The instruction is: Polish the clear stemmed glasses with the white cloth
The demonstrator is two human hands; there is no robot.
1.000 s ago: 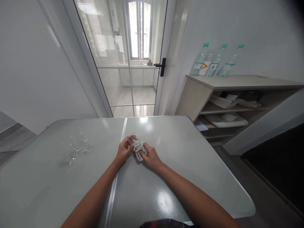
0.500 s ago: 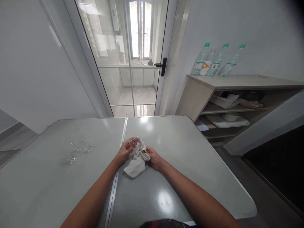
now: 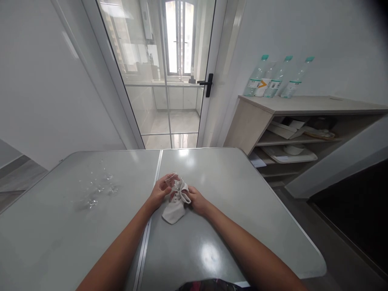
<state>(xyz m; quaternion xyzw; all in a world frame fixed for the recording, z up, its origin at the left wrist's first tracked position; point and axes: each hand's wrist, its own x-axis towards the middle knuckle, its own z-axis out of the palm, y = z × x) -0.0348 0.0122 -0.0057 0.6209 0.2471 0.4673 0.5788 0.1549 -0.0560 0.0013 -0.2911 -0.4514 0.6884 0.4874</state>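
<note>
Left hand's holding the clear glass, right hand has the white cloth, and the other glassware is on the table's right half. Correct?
Not quite: the head view shows the other glassware on the left half of the table. The left hand does hold the clear glass, the right hand the white cloth.
</note>
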